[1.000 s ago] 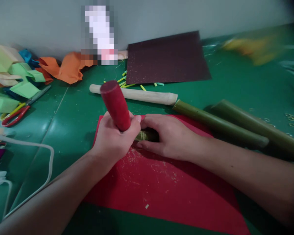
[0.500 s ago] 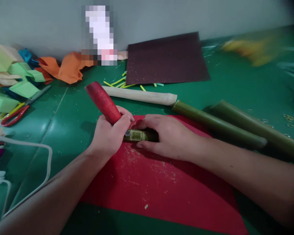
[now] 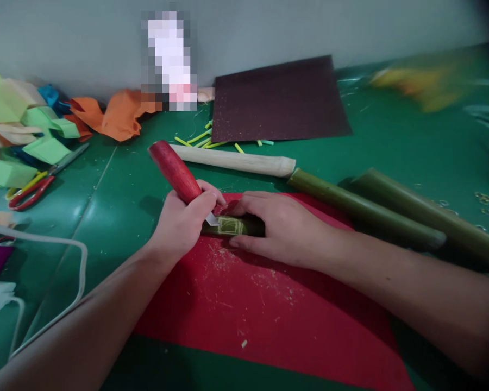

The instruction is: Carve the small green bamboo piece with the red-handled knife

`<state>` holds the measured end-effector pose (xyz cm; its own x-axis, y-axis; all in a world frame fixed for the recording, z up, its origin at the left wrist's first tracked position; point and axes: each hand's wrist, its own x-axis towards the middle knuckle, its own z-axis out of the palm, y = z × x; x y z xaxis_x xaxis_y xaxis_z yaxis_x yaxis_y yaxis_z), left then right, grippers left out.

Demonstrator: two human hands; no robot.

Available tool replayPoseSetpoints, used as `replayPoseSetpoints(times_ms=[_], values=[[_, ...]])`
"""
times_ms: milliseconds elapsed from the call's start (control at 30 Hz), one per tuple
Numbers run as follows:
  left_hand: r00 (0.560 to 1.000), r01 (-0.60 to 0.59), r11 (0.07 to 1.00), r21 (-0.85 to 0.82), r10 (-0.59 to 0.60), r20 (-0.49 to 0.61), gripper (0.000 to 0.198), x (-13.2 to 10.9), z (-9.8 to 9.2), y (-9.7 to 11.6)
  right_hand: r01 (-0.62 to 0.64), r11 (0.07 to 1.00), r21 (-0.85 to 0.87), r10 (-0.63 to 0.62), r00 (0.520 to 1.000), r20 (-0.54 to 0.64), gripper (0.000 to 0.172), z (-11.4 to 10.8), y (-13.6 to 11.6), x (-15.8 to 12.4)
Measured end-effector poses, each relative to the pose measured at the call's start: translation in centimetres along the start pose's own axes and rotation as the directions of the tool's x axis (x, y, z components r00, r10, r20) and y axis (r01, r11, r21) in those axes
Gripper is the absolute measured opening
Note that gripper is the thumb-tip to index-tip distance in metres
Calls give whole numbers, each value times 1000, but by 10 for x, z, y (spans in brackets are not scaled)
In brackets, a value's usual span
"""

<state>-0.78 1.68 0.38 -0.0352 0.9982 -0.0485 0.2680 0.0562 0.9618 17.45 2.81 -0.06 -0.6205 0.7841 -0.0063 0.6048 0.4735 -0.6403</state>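
Note:
My left hand [image 3: 183,220] is closed around the thick red handle of a carving knife [image 3: 175,171], its short metal blade against the green skin of a bamboo piece [image 3: 230,225]. Pale lines are scratched into that skin, forming a rough box shape. From the other side my right hand [image 3: 283,228] grips the bamboo, thumb on the near side and fingers on the far side. Under the bamboo lies a red sheet [image 3: 269,320] sprinkled with fine shavings. The bamboo's right end is hidden beneath my right palm.
Behind my hands lie a pale peeled stick [image 3: 236,162] and two green bamboo lengths [image 3: 362,209]. A dark sheet [image 3: 281,103] rests near the wall. Red-handled scissors [image 3: 32,193] and coloured paper [image 3: 44,136] are at left, beside a white cable [image 3: 82,260]. Small rings [image 3: 483,198] lie right.
The knife blade now shows more plainly on the bamboo, and its handle has shifted slightly. My right hand keeps its grip. The whole view has moved a little.

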Motion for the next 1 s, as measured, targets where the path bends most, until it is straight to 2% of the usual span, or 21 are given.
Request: replayPoseSetpoints(times_ms=[467, 567, 667, 733, 800, 867, 933, 1000], values=[[998, 34, 999, 24, -35, 47, 17, 3, -6, 1, 10, 1000, -24, -10, 1000, -8, 31, 0, 0, -1], [998, -53, 996, 74, 55, -20, 15, 0, -3, 1, 17, 1000, -5, -17, 1000, -3, 29, 0, 0, -1], [963, -218, 958, 184, 242, -117, 12, -6, 0, 2, 11, 1000, 17, -12, 1000, 5, 27, 0, -1, -2], [926, -331, 917, 222, 361, -107, 16, -10, 2, 2, 10, 1000, 27, -11, 1000, 3, 26, 0, -1, -2], [914, -382, 902, 201, 400, -58, 23, -14, 4, 2, 8, 1000, 28, -8, 1000, -5, 25, 0, -1, -3], [935, -328, 933, 146, 343, -90, 31, -17, 6, 2, 2, 1000, 29, -2, 1000, -15, 24, 0, -1, -2], [952, -237, 969, 74, 247, -180, 37, -18, 7, 3, 2, 999, 39, -2, 1000, -18, 22, 0, -1, -2], [962, -180, 983, 26, 182, -205, 41, -18, 9, 5, 6, 999, 49, -5, 1000, -11, 21, 0, -2, -2]])
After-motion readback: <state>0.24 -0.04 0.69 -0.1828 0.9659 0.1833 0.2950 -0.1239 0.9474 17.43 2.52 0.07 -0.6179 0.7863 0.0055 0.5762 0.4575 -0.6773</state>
